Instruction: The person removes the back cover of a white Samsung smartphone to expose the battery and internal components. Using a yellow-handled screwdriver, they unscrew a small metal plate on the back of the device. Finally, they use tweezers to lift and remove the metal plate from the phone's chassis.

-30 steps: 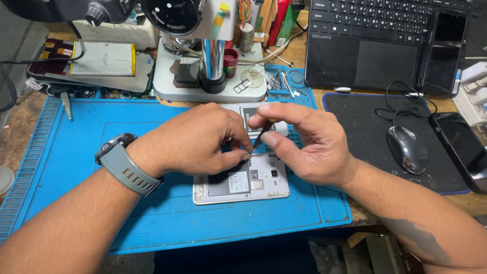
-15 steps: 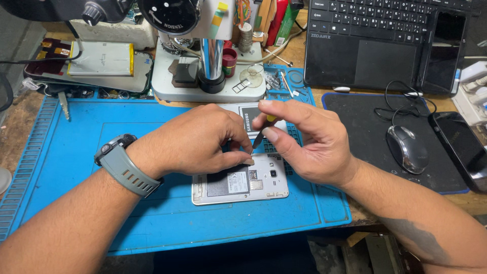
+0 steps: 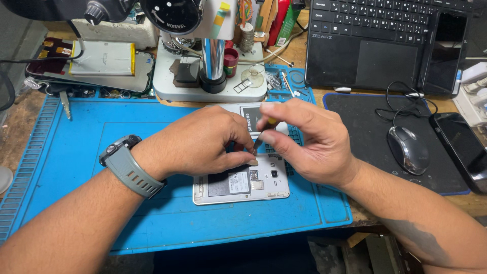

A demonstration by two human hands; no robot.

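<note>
A white phone (image 3: 243,186) lies face down on the blue work mat (image 3: 101,152) with its back cover off and its inner frame bare. My left hand (image 3: 198,142), with a grey watch on the wrist, rests over the phone's upper half and pins it with thumb and fingertips. My right hand (image 3: 309,142) holds a small screwdriver (image 3: 264,134) with a yellow handle, pinched between thumb and forefinger, its tip down on the phone's upper right area. A white battery or cover (image 3: 251,112) lies just behind the hands, partly hidden.
A microscope stand (image 3: 213,76) rises behind the mat, with small parts and tools (image 3: 279,81) at its base. A laptop (image 3: 375,45) sits at back right. A mouse (image 3: 406,147) and a dark phone (image 3: 464,149) lie on the black pad. An opened tablet (image 3: 96,63) lies at back left.
The screwdriver has shifted slightly in my right fingers over the phone's top edge. My left hand stays pressed on the phone, which has not moved.
</note>
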